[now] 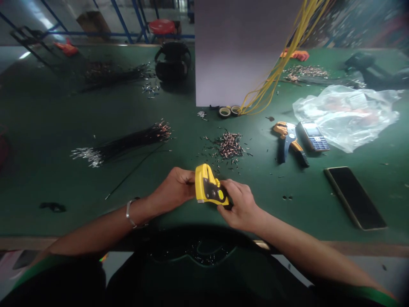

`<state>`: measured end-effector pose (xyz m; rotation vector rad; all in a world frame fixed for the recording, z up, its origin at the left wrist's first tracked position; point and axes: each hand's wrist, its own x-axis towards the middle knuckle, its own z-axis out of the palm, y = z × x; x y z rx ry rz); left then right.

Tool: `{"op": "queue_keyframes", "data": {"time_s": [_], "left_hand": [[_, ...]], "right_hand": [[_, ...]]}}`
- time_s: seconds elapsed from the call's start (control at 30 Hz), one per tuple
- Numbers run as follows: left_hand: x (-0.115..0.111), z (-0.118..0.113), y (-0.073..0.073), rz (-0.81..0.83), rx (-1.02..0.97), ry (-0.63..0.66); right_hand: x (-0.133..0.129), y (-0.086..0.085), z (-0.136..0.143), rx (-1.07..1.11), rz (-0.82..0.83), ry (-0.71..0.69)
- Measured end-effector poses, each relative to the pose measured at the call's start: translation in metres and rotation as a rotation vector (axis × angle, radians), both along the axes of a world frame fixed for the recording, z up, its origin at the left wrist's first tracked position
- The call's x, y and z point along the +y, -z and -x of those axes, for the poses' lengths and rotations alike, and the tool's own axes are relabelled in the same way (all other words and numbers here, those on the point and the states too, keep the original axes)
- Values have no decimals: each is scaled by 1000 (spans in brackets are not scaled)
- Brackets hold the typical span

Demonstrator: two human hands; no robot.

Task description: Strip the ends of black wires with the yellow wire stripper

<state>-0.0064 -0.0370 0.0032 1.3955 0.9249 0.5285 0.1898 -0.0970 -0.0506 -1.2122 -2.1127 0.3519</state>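
Note:
A yellow and black wire stripper [210, 186] is gripped by its handles in my right hand [240, 204], its head tilted up over the near part of the table. My left hand [175, 189] is closed right beside the tool's head, fingers pinched together; what they hold is hidden behind the stripper. Beyond the tool lies a heap of short black offcuts with copper ends [229, 145]. To the left, a bundle of black wires [131, 140] has bare copper at one end and silvery tips at the other. One single black wire [134, 171] lies in front of that bundle.
On the right are an orange and black wire stripper [290, 140], a keypad phone [313, 135], a smartphone [355, 197] and a plastic bag [348, 115]. A white panel [236, 51] stands behind, with tape rolls [225, 111] and hanging yellow wires [275, 81] beside it.

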Motion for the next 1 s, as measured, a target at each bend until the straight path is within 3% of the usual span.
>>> {"op": "queue_keyframes", "data": {"time_s": [0.37, 0.73, 1.0], "left_hand": [[0, -1, 1, -30, 71, 12], [2, -1, 2, 35, 29, 17], [3, -4, 14, 128, 44, -65]], "right_hand": [[-2, 5, 1, -50, -63, 40], [3, 2, 0, -40, -67, -3], [2, 13, 2, -26, -1, 59]]}}
